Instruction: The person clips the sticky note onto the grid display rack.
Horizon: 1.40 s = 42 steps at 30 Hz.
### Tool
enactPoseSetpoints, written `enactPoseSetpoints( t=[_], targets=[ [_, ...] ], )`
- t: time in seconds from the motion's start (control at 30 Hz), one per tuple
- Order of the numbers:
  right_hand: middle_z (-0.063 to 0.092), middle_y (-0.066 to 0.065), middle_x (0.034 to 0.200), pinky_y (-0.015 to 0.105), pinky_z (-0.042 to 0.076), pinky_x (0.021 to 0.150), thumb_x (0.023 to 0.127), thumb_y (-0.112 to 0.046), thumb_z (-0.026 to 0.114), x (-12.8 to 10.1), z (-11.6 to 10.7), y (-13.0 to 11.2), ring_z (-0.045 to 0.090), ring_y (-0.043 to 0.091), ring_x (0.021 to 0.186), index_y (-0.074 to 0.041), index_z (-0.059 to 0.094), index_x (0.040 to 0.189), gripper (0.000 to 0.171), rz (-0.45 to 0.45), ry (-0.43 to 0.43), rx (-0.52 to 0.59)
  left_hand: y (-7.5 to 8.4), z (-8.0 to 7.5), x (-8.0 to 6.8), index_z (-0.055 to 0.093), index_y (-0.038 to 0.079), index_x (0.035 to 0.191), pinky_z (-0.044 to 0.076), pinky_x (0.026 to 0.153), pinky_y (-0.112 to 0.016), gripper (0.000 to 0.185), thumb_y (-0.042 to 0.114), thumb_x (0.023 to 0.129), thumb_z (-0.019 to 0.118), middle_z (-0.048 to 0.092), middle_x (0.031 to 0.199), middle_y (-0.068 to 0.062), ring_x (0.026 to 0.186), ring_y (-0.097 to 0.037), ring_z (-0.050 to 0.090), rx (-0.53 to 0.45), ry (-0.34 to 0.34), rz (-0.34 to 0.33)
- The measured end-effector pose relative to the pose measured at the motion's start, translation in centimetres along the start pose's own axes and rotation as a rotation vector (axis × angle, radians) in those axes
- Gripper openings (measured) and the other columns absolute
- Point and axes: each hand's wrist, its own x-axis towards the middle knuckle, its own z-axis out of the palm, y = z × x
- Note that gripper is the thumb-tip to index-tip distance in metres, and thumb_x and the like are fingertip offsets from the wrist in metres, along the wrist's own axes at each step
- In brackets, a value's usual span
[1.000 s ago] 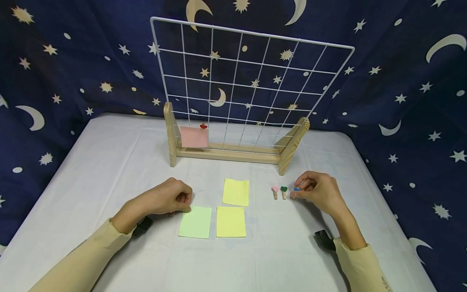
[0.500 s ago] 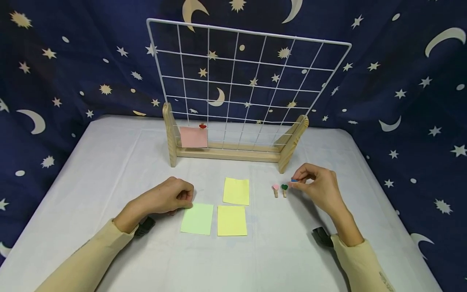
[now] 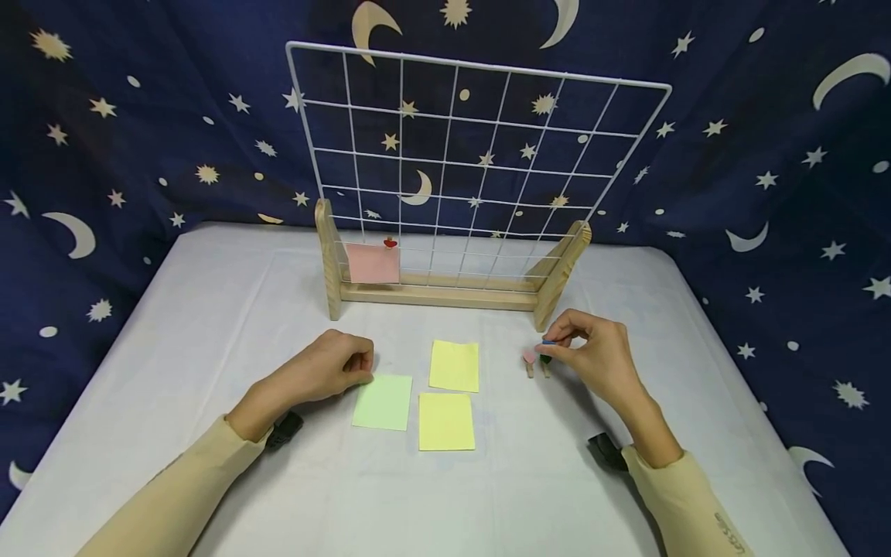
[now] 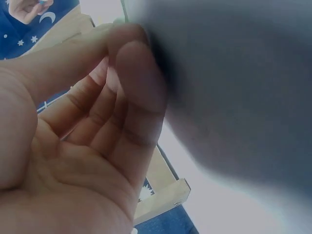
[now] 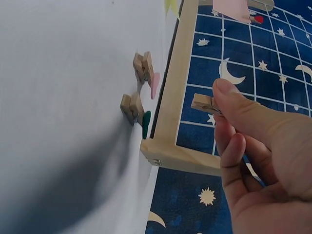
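My left hand (image 3: 358,371) rests curled on the white table and pinches the top left corner of a light green sticky note (image 3: 383,404). In the left wrist view the curled fingers (image 4: 122,97) fill the frame beside a grey blur. My right hand (image 3: 557,350) pinches a small wooden clothespin with a blue heart (image 3: 548,342), held just above the table; the right wrist view shows the clothespin (image 5: 204,104) between thumb and fingers. Just left of it lie a pink-heart clip (image 3: 530,359) and a green-heart clip (image 3: 545,361), seen too as the pink-heart clip (image 5: 146,70) and green-heart clip (image 5: 137,111).
Two yellow notes (image 3: 455,365) (image 3: 446,422) lie mid-table. Behind them stands a white wire grid (image 3: 480,147) in a wooden base (image 3: 438,295), with a pink note (image 3: 373,264) hung low on the left by a red-heart clip (image 3: 390,243). A dark starry cloth backs the table.
My right hand lifted the blue-heart clip off the table and moved left over the green-heart clip. The green note slid away from me and a little right under my left hand.
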Motion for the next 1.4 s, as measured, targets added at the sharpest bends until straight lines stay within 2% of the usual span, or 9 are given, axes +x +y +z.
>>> enactPoseSetpoints(
  t=[0.27, 0.43, 0.67, 0.9, 1.0, 1.17, 1.4],
  targets=[
    [0.072, -0.01, 0.071, 0.014, 0.044, 0.063, 0.071, -0.011, 0.098, 0.8, 0.4, -0.7, 0.062, 0.005, 0.067, -0.02, 0.073, 0.081, 0.028, -0.05, 0.015, -0.012, 0.3, -0.5, 0.8, 0.065, 0.015, 0.08, 0.044, 0.06, -0.025, 0.022, 0.006, 0.089, 0.082, 0.057, 0.068, 0.006, 0.064, -0.006, 0.05, 0.029, 0.092, -0.005],
    [0.071, -0.011, 0.071, 0.016, 0.044, 0.063, 0.071, -0.01, 0.098, 1.3, 0.7, -1.4, 0.062, 0.006, 0.067, -0.019, 0.073, 0.082, 0.028, -0.057, 0.016, -0.023, 0.4, -0.8, 1.1, 0.067, 0.014, 0.081, 0.046, 0.061, -0.025, 0.02, 0.002, 0.089, 0.082, 0.06, 0.07, 0.005, 0.064, -0.008, 0.052, 0.028, 0.158, -0.038],
    [0.072, -0.008, 0.074, 0.017, 0.046, 0.064, 0.072, -0.009, 0.097, 2.2, 1.0, -2.8, 0.064, 0.008, 0.069, -0.016, 0.074, 0.084, 0.027, -0.088, 0.021, -0.03, 0.6, -1.0, 1.5, 0.067, 0.015, 0.079, 0.044, 0.061, -0.027, 0.022, 0.003, 0.088, 0.082, 0.059, 0.07, 0.005, 0.065, -0.01, 0.052, 0.052, 0.248, -0.05],
    [0.073, -0.005, 0.077, 0.016, 0.049, 0.067, 0.073, -0.007, 0.096, 3.4, 1.6, -4.5, 0.066, 0.008, 0.07, -0.014, 0.074, 0.09, 0.029, -0.139, 0.048, -0.007, 1.1, -1.4, 2.7, 0.067, 0.013, 0.08, 0.044, 0.064, -0.031, 0.02, 0.002, 0.089, 0.081, 0.059, 0.071, 0.003, 0.067, -0.012, 0.053, 0.08, 0.311, -0.019],
    [0.074, -0.004, 0.078, 0.021, 0.052, 0.069, 0.075, -0.007, 0.095, 3.9, 1.9, -5.0, 0.067, 0.009, 0.071, -0.015, 0.073, 0.093, 0.029, -0.171, 0.063, 0.007, 1.4, -1.5, 3.3, 0.068, 0.011, 0.08, 0.046, 0.067, -0.032, 0.019, 0.001, 0.088, 0.082, 0.061, 0.071, 0.002, 0.07, -0.015, 0.056, 0.089, 0.336, 0.002],
    [0.072, -0.005, 0.076, 0.031, 0.055, 0.068, 0.076, -0.007, 0.095, 4.9, 2.3, -5.9, 0.066, 0.008, 0.07, -0.015, 0.072, 0.088, 0.027, -0.202, 0.068, 0.011, 1.7, -1.8, 4.2, 0.068, 0.009, 0.08, 0.049, 0.068, -0.033, 0.018, -0.002, 0.087, 0.082, 0.064, 0.072, 0.0, 0.07, -0.016, 0.059, 0.101, 0.375, 0.035],
    [0.072, -0.004, 0.074, 0.026, 0.049, 0.067, 0.074, -0.005, 0.095, 6.3, 2.6, -6.7, 0.065, 0.01, 0.068, -0.014, 0.072, 0.086, 0.027, -0.249, 0.101, 0.019, 2.1, -1.9, 5.1, 0.07, 0.007, 0.082, 0.048, 0.066, -0.031, 0.014, -0.003, 0.088, 0.077, 0.064, 0.072, -0.001, 0.067, -0.014, 0.057, 0.115, 0.401, 0.031]
  ],
)
